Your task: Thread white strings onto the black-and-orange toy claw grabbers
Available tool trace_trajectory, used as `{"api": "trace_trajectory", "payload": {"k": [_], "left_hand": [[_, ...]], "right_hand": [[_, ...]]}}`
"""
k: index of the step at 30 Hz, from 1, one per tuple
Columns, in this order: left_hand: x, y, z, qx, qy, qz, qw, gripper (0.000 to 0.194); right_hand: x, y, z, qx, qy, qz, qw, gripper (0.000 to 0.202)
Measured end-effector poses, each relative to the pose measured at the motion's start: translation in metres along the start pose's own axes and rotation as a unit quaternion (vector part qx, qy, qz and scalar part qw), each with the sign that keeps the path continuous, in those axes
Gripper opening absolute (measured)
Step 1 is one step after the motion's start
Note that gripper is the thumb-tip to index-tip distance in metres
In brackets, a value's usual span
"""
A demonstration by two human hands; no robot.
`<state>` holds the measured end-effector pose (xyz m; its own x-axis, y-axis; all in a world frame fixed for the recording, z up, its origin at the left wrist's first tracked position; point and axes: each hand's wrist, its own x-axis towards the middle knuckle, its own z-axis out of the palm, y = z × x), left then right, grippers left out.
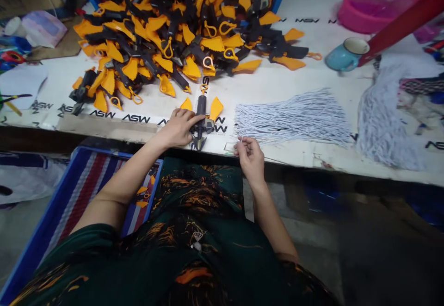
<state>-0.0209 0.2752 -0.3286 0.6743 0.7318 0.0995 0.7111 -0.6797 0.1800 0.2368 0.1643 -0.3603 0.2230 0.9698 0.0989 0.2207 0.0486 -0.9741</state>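
Lying front-to-back, the black piece point(200, 108) points bodyward.

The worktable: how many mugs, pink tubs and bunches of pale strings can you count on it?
Blue mug: 1
Pink tub: 1
Bunches of pale strings: 2, the flat spread bunch and the heaped bunch
Total: 4

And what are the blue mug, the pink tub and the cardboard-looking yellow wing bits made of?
The blue mug: maybe enamelled metal or glazed ceramic, since it looks smooth with a pale rim.
The pink tub: probably plastic, evenly bright and smooth.
The yellow wing: perhaps moulded plastic, flat and evenly coloured.
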Motion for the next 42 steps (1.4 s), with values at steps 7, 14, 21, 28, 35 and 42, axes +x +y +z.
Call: {"api": "trace_trajectory", "payload": {"k": [7, 14, 21, 28, 35, 42], "left_hand": [[-0.038, 0.012, 0.020, -0.173, 0.118, 0.019, 0.978, 0.054], [-0.038, 0.026, 0.005, -0.467, 0.266, -0.249, 0.806, 0.072], [-0.011, 0.010, 0.010, -0.278, 0.271, -0.207, 0.898, 0.040], [-0.064, 0.080, 0.025, -0.258, 0.286, -0.178, 0.906, 0.015], [-0.074, 0.101, 0.060, -0.277, 0.207, -0.330, 0.878, 0.017], [-0.066, 0.100, 0.060, -0.472, 0.175, -0.294, 0.812, 0.015]], "right_hand": [[0.001, -0.003, -0.008, 0.056, 0.029, 0.019, 0.998, 0.027], [-0.002, -0.017, -0.012, 0.043, 0.039, 0.013, 0.998, 0.023], [-0.015, -0.032, 0.000, -0.057, -0.061, -0.090, 0.992, 0.016], [-0.025, -0.030, 0.010, -0.094, -0.110, -0.135, 0.980, 0.011], [-0.019, -0.031, 0.031, -0.155, -0.153, -0.194, 0.956, 0.015], [-0.022, -0.027, 0.032, -0.219, -0.168, -0.218, 0.936, 0.016]]}}
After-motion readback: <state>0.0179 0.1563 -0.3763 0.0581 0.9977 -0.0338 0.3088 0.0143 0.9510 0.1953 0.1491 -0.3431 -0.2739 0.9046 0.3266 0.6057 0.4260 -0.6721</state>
